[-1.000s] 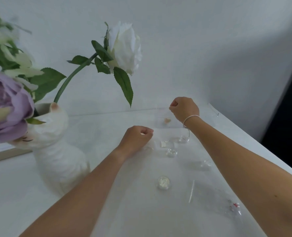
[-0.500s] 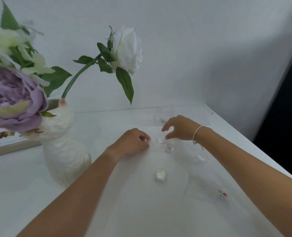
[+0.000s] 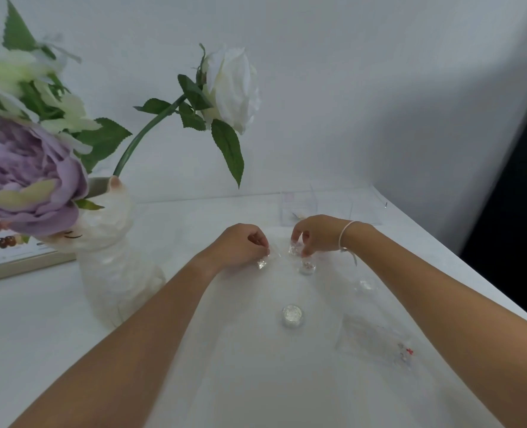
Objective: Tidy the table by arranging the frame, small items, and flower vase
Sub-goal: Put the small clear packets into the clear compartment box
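Since those jars (image 3: pixel 306 267) look light and slick, pinch their sides; your right hand (image 3: pixel 319 233) grips one (image 3: pixel 293 249), left hand (image 3: pixel 240 246) another (image 3: pixel 261 263).

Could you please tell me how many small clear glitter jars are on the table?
5, perhaps more hidden: small clear glitter jars under the left hand, under the right hand, just nearer, centre, and a faint one right.

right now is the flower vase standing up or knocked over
Standing up. The white vase sits on its base on the table, neck at the top, with the flowers rising out of it.
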`<action>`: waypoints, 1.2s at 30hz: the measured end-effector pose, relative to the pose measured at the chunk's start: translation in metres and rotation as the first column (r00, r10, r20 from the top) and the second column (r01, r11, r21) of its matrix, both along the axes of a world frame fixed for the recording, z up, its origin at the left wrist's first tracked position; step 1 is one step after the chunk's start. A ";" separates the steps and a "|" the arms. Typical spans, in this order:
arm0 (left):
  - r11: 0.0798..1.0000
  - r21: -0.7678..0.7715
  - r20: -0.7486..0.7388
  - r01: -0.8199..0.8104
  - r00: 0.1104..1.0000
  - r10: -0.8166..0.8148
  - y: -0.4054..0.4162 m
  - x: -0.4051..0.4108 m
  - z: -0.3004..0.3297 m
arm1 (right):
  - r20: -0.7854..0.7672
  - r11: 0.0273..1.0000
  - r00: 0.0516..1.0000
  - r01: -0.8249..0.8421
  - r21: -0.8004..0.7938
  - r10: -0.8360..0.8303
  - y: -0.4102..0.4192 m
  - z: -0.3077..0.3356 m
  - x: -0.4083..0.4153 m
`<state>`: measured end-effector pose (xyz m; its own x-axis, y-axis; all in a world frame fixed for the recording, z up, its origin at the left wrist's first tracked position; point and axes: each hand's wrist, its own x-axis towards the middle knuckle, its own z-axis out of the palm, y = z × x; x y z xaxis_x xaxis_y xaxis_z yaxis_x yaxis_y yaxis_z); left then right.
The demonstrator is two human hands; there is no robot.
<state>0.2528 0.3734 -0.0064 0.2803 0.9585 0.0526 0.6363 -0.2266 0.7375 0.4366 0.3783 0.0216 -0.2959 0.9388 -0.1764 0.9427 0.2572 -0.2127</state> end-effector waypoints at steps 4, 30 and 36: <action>0.999 -0.006 0.138 -0.040 0.990 0.040 0.003 0.001 0.003 | -0.049 0.995 0.999 -0.014 0.096 0.019 0.001 0.000 0.001; 0.941 0.103 0.287 -0.324 0.915 0.283 0.097 0.072 0.028 | -0.798 0.813 0.596 0.508 0.284 -0.094 0.043 0.017 0.054; 0.918 0.234 0.078 -0.320 0.947 0.311 0.097 0.067 0.020 | -0.807 0.795 0.585 0.527 0.301 -0.083 0.055 0.015 0.040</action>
